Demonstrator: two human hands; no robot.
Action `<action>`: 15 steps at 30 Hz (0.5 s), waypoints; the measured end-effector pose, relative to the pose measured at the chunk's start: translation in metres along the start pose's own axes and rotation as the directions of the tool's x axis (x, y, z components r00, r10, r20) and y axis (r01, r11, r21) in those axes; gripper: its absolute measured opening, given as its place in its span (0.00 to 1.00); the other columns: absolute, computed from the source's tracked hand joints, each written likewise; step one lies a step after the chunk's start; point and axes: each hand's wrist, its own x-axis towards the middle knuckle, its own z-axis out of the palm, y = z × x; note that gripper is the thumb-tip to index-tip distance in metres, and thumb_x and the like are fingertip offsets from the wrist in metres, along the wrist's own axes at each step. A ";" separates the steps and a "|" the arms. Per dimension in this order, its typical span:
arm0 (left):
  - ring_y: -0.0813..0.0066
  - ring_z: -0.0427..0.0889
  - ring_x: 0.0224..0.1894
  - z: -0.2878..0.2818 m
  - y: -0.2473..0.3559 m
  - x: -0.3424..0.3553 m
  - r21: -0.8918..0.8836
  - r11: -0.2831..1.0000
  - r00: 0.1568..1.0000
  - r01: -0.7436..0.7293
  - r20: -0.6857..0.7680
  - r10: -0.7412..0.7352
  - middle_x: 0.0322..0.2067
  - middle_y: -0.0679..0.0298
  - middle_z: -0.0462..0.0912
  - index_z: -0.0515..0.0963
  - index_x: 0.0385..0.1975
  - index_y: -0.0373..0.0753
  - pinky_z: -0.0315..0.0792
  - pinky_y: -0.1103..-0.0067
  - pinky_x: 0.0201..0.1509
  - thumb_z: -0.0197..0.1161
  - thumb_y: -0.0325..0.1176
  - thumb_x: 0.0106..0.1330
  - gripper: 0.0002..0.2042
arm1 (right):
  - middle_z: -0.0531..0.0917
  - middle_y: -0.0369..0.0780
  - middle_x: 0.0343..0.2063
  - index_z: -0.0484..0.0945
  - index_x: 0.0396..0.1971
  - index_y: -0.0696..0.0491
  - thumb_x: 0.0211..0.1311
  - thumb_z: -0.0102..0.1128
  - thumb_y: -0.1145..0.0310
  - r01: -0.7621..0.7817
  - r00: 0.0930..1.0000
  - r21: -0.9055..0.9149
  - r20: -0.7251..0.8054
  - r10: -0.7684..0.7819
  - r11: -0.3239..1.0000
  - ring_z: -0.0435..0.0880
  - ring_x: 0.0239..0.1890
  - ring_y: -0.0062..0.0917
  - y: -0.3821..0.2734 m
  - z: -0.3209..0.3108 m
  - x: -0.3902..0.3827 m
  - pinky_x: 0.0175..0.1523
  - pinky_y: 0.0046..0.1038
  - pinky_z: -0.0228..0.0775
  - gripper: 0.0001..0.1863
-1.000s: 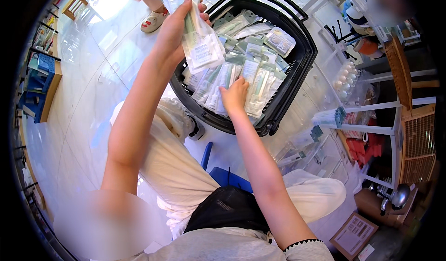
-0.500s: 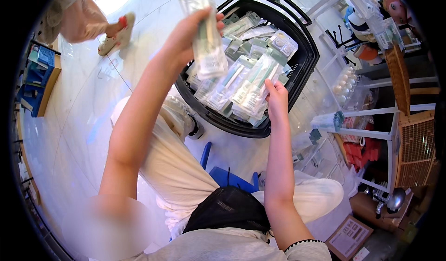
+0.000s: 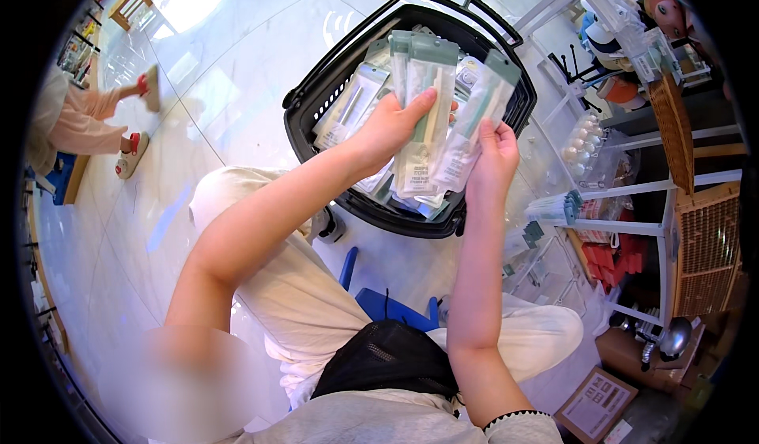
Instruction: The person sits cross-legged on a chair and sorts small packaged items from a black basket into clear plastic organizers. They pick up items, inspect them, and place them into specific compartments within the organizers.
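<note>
glossy pale floor (image 3: 245,88) below slim translucent packets (image 3: 431,136) with grey-green tops

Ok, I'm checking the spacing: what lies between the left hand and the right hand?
In the head view, packets: those in the left hand, then one in the right hand.

Packets (image 3: 360,100) lie in the basket (image 3: 387,221), left of shelving (image 3: 624,226).
</note>
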 end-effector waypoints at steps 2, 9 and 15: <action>0.77 0.76 0.39 0.000 0.000 0.000 -0.010 0.999 0.999 -0.034 -0.024 0.034 0.39 0.61 0.76 0.68 0.47 0.33 0.71 0.79 0.43 0.50 0.43 0.65 0.20 | 0.77 0.40 0.33 0.69 0.37 0.62 0.60 0.51 0.71 -0.013 0.999 0.061 0.044 0.010 0.998 0.75 0.34 0.17 -0.007 -0.001 -0.003 0.39 0.17 0.67 0.10; 0.76 0.76 0.38 0.015 -0.014 -0.006 0.070 0.986 0.982 -0.152 -0.106 0.158 0.38 0.62 0.76 0.70 0.44 0.33 0.71 0.80 0.41 0.57 0.37 0.59 0.17 | 0.75 0.39 0.39 0.67 0.47 0.60 0.60 0.50 0.73 0.115 0.977 -0.222 0.201 -0.070 0.968 0.75 0.37 0.18 0.001 0.025 -0.030 0.42 0.19 0.66 0.15; 0.75 0.78 0.34 0.014 -0.004 -0.010 0.474 0.834 0.944 -0.283 -0.016 0.329 0.32 0.62 0.78 0.71 0.42 0.35 0.71 0.79 0.38 0.61 0.29 0.52 0.16 | 0.62 0.45 0.55 0.50 0.60 0.56 0.55 0.54 0.73 0.133 0.930 0.088 0.332 -0.155 0.987 0.64 0.55 0.28 0.000 0.012 -0.031 0.57 0.27 0.56 0.33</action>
